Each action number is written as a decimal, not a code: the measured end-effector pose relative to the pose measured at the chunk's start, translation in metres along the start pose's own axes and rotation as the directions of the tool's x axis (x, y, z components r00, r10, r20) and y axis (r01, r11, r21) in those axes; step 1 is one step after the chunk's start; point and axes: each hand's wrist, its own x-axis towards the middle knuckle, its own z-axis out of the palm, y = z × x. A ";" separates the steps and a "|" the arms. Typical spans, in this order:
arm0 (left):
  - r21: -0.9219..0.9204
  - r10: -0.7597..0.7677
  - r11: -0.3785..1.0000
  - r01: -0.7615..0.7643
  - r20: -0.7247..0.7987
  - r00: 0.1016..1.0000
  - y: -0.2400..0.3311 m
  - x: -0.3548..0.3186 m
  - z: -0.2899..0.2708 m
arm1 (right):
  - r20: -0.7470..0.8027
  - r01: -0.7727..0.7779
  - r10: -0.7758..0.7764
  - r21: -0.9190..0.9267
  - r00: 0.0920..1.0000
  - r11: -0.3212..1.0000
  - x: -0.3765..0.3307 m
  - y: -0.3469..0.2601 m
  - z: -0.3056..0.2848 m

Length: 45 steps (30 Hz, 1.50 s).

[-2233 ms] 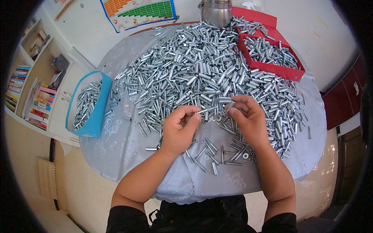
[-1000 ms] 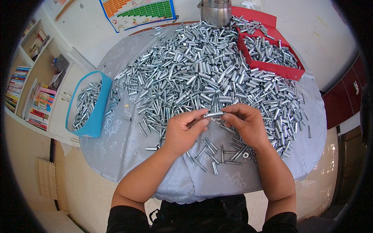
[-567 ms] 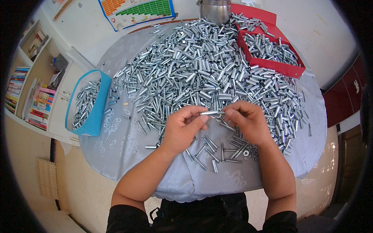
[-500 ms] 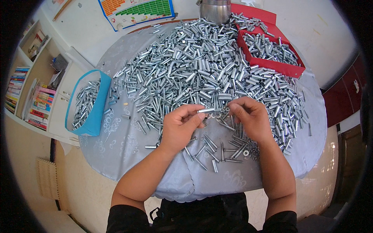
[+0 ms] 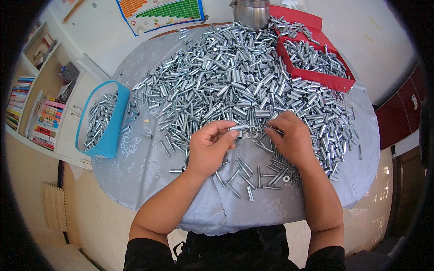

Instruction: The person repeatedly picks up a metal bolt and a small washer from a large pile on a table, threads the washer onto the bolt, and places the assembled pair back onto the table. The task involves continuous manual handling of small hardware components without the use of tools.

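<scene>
The left hand (image 5: 209, 147) is closed on a short metal sleeve (image 5: 238, 128), pinched between thumb and fingertips, and holds it just above the tabletop (image 5: 135, 158) with its long axis running left to right and its free end pointing toward the right hand (image 5: 289, 137). The right hand sits just right of that end, fingers curled down onto the near edge of the big heap of metal sleeves (image 5: 235, 77); whether it grips a small part there I cannot tell, since the fingertips hide it. The two hands are close together but not touching, and the left one is the one carrying the sleeve. Near the person, loose bolts (image 5: 253, 174) and a few washers (image 5: 286, 179) lie scattered on the grey cloth. At the left edge of the tabletop a blue basket (image 5: 110, 131) holds a smaller lot of metal pieces. At the far right a red tray (image 5: 337, 82) is filled with more sleeves, and a steel pot (image 5: 251, 11) stands at the far side beside it
</scene>
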 end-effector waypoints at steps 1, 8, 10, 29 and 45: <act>-0.003 0.003 1.000 -0.003 0.004 1.000 -0.001 0.000 0.000 | 0.020 0.011 -0.010 -0.016 1.000 1.000 0.001 -0.001 0.000; 0.007 -0.002 1.000 0.002 -0.001 1.000 -0.003 0.001 -0.001 | 0.097 0.141 -0.137 -0.036 0.986 0.989 -0.001 0.006 0.002; 0.003 -0.007 1.000 0.007 -0.008 1.000 -0.002 0.000 0.000 | 0.123 0.152 -0.146 -0.035 0.982 0.988 -0.001 0.006 0.002; 0.002 -0.007 1.000 0.007 -0.048 0.999 -0.002 0.002 0.005 | 0.149 0.199 -0.177 -0.153 0.973 0.968 -0.001 -0.004 0.022; -0.008 -0.010 1.000 0.011 0.031 0.999 -0.005 -0.001 -0.001 | 0.308 -0.434 0.307 0.680 0.900 0.591 -0.002 -0.014 0.012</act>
